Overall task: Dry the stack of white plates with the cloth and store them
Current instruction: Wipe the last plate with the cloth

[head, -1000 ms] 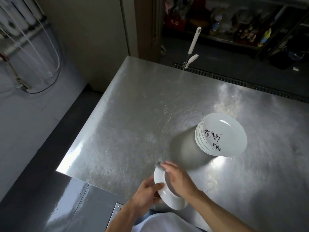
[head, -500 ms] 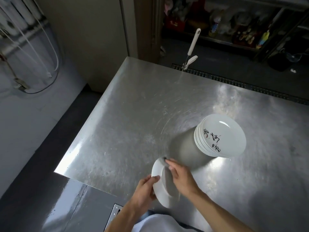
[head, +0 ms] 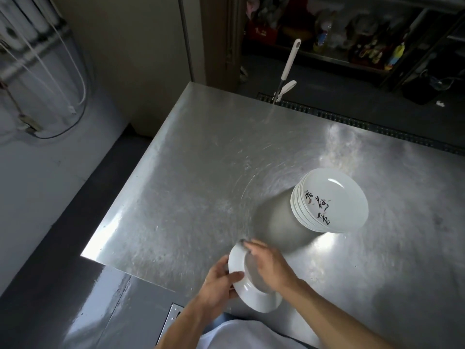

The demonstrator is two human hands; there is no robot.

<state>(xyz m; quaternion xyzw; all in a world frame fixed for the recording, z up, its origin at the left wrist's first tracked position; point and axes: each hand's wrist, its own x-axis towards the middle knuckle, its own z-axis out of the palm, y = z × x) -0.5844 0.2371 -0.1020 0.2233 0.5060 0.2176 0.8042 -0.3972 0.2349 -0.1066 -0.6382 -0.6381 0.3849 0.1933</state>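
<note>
The left hand (head: 219,280) is holding a white plate (head: 259,299) tilted on its edge above the near side of the steel worktop (head: 188,185), its grip curling round the rim. The right hand (head: 269,267) is lying across the plate's face, pressing a dark cloth (head: 242,241) at the upper rim; whether that grip is curling round the cloth I cannot tell. The stack of plates (head: 332,200) is sitting on the worktop, well apart to the right.

Single head-worn view, looking steeply down and forward, near the steel table (head: 201,172)
</note>
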